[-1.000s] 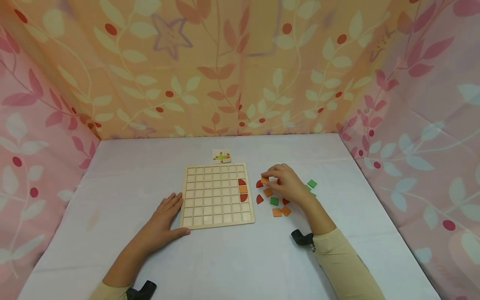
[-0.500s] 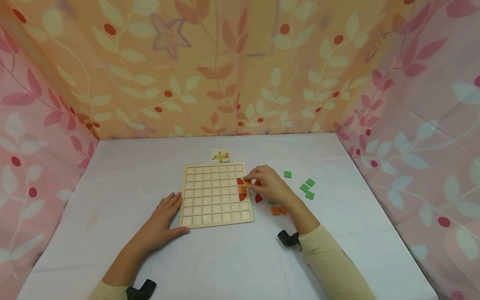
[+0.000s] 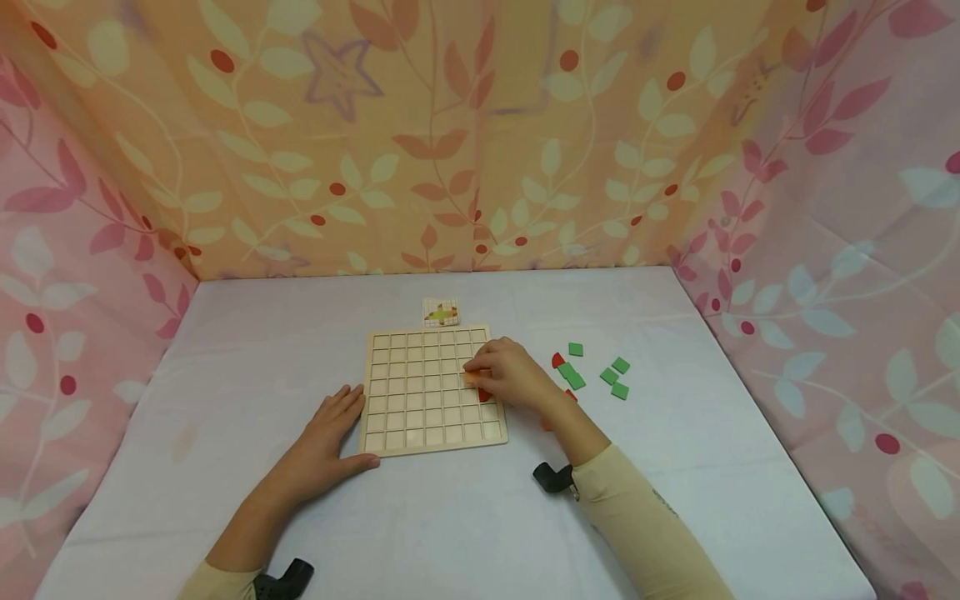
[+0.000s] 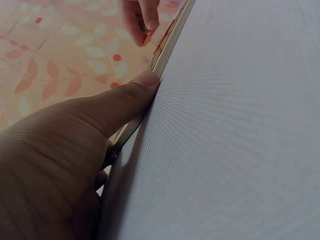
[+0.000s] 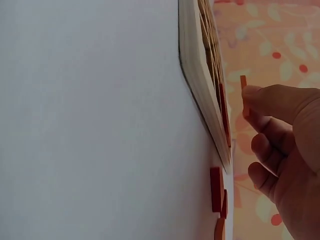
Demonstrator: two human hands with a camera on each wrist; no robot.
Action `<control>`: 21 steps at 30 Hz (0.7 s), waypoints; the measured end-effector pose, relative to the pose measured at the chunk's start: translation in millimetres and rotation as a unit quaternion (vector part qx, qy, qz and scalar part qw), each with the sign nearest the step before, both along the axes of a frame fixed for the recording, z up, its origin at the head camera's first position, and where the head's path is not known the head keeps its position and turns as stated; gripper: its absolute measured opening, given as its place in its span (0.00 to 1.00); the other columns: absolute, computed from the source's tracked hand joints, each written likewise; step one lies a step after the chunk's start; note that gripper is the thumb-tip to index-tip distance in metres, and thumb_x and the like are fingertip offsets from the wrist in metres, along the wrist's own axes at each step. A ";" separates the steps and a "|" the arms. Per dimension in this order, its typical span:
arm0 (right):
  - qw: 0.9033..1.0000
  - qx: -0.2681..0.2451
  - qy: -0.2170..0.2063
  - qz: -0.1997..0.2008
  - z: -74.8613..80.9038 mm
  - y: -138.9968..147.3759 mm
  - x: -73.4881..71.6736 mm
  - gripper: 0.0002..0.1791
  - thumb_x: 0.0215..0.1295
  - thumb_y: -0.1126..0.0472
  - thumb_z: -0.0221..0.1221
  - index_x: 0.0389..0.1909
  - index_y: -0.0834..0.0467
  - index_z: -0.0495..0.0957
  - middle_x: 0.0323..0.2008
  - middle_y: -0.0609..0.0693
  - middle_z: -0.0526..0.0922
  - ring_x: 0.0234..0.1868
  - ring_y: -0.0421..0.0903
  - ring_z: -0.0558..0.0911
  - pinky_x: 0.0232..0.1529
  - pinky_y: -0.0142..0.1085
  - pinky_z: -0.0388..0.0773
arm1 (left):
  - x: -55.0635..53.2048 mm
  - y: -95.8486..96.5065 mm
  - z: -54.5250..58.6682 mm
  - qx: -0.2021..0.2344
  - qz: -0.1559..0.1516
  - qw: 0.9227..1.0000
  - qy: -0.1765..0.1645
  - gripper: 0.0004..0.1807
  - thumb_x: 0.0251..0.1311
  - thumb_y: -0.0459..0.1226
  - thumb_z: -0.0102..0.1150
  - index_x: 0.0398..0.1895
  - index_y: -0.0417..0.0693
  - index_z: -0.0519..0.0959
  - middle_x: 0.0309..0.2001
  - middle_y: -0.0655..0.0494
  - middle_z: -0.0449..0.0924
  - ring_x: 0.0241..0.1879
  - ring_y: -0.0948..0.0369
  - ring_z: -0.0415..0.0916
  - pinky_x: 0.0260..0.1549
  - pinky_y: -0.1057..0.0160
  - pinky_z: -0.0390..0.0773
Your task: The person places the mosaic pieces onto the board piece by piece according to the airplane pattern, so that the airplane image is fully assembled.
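The right hand (image 3: 512, 375) has moved in from the board's right edge, pinching an orange square tile (image 3: 470, 378) over the pale wooden grid board (image 3: 416, 392); placing seems under way, the tile not yet released.
The left hand (image 3: 326, 437) lies extended along the board's side nearest it, thumb touching the near corner. One rounded red piece (image 3: 483, 396) shows on the board under the right hand; to that hand's right lie six visible green square tiles (image 3: 575, 349), two loose red pieces (image 3: 557, 360) and one orange piece (image 3: 547, 426), partly hidden. One printed card (image 3: 440, 312) lies ahead of both hands.
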State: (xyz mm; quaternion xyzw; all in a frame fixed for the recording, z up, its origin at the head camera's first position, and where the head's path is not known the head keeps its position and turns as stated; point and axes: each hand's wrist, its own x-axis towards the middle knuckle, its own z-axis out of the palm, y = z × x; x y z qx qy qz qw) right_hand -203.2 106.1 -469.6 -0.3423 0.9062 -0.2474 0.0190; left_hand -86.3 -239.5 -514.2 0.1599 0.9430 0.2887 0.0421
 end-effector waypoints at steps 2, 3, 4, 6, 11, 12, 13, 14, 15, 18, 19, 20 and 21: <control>1.000 0.003 0.004 0.004 -2.0 -2.5 -1.2 0.14 0.67 0.56 0.69 0.51 0.54 0.89 0.47 0.46 0.85 0.51 0.47 0.78 0.55 0.42 0.74 | 0.0 0.4 0.4 -0.002 0.000 1.000 0.000 0.62 0.51 0.62 0.74 0.81 0.40 0.54 0.83 0.48 0.48 0.82 0.46 0.39 0.81 0.50 0.39; 1.000 0.004 0.005 0.005 -2.9 -3.4 -1.7 0.13 0.67 0.56 0.69 0.51 0.54 0.89 0.47 0.46 0.85 0.51 0.47 0.78 0.55 0.42 0.74 | -0.1 0.7 0.7 -0.003 0.001 1.000 0.000 0.62 0.51 0.61 0.74 0.81 0.40 0.54 0.83 0.48 0.48 0.82 0.46 0.39 0.81 0.50 0.39; 1.000 0.006 0.003 0.006 -3.3 -4.3 -2.1 0.13 0.67 0.56 0.68 0.51 0.53 0.89 0.47 0.45 0.85 0.51 0.46 0.78 0.55 0.42 0.74 | 0.1 0.9 1.2 -0.003 0.001 1.000 0.000 0.62 0.51 0.61 0.75 0.81 0.40 0.54 0.83 0.48 0.49 0.82 0.46 0.39 0.81 0.50 0.40; 1.000 0.006 0.001 0.010 -3.1 -6.1 -2.5 0.13 0.67 0.57 0.68 0.51 0.54 0.89 0.47 0.46 0.86 0.51 0.47 0.78 0.55 0.42 0.74 | 0.3 1.4 2.2 -0.002 0.002 1.000 -0.001 0.62 0.51 0.60 0.75 0.81 0.40 0.55 0.83 0.48 0.49 0.82 0.46 0.39 0.81 0.49 0.40; 1.000 0.018 -0.005 0.011 -1.9 -8.8 -2.9 0.13 0.67 0.58 0.68 0.51 0.53 0.89 0.47 0.45 0.86 0.50 0.46 0.77 0.53 0.41 0.74 | 0.7 2.4 3.4 0.000 0.004 1.000 -0.003 0.62 0.50 0.59 0.76 0.81 0.39 0.55 0.82 0.48 0.49 0.82 0.46 0.39 0.81 0.48 0.41; 1.000 0.021 -0.007 0.009 -1.8 -9.1 -2.9 0.13 0.67 0.58 0.68 0.51 0.53 0.89 0.47 0.45 0.85 0.50 0.46 0.77 0.53 0.41 0.74 | 0.6 2.2 3.4 0.000 0.004 1.000 -0.003 0.62 0.50 0.59 0.76 0.81 0.39 0.55 0.82 0.48 0.49 0.82 0.46 0.39 0.81 0.48 0.41; 1.000 0.024 -0.010 0.007 -1.8 -9.5 -2.7 0.13 0.67 0.58 0.68 0.51 0.52 0.89 0.47 0.45 0.85 0.49 0.46 0.77 0.52 0.41 0.74 | 0.5 2.1 3.3 0.000 0.003 1.000 -0.002 0.62 0.50 0.59 0.76 0.81 0.39 0.55 0.82 0.48 0.49 0.82 0.46 0.39 0.81 0.49 0.40; 1.000 0.026 -0.012 0.006 -2.0 -9.8 -2.7 0.13 0.67 0.58 0.68 0.51 0.52 0.89 0.46 0.45 0.85 0.49 0.46 0.77 0.52 0.40 0.74 | 0.4 1.9 3.2 0.001 0.003 1.000 -0.002 0.62 0.50 0.59 0.76 0.81 0.40 0.55 0.82 0.49 0.49 0.82 0.46 0.39 0.81 0.49 0.40; 1.000 0.028 -0.013 0.005 -2.4 -10.1 -2.8 0.13 0.67 0.58 0.68 0.51 0.52 0.89 0.46 0.45 0.85 0.49 0.45 0.77 0.51 0.40 0.74 | 0.4 1.7 3.1 0.001 0.002 1.000 -0.001 0.62 0.50 0.59 0.76 0.81 0.40 0.55 0.82 0.49 0.49 0.82 0.46 0.39 0.81 0.50 0.40; 0.999 0.029 -0.015 0.003 -4.0 -10.7 -3.3 0.13 0.67 0.58 0.68 0.51 0.52 0.89 0.46 0.44 0.85 0.48 0.45 0.76 0.51 0.40 0.73 | 0.3 1.4 3.2 0.003 0.001 1.000 -0.001 0.62 0.51 0.60 0.75 0.81 0.40 0.55 0.82 0.48 0.49 0.82 0.47 0.39 0.81 0.51 0.39; 0.999 0.028 -0.015 0.004 -4.7 -10.8 -3.7 0.13 0.67 0.58 0.68 0.51 0.52 0.89 0.46 0.44 0.84 0.48 0.45 0.76 0.51 0.40 0.73 | 0.3 1.5 3.2 0.003 0.001 1.000 -0.001 0.62 0.50 0.60 0.75 0.81 0.40 0.55 0.82 0.48 0.49 0.82 0.47 0.39 0.81 0.52 0.38; 0.999 0.029 -0.015 0.004 -5.5 -10.9 -4.2 0.13 0.67 0.58 0.68 0.51 0.52 0.89 0.46 0.44 0.84 0.48 0.45 0.76 0.51 0.40 0.73 | 0.3 1.4 3.1 0.003 0.001 1.000 -0.001 0.62 0.50 0.60 0.76 0.81 0.40 0.55 0.82 0.48 0.49 0.82 0.47 0.39 0.81 0.52 0.38; 0.999 0.029 -0.015 0.003 -6.2 -11.0 -4.6 0.13 0.67 0.58 0.69 0.51 0.51 0.89 0.46 0.44 0.84 0.48 0.45 0.76 0.51 0.40 0.73 | 0.2 1.4 3.1 0.003 0.002 1.000 -0.001 0.62 0.50 0.60 0.76 0.81 0.40 0.55 0.82 0.48 0.49 0.82 0.47 0.39 0.81 0.52 0.38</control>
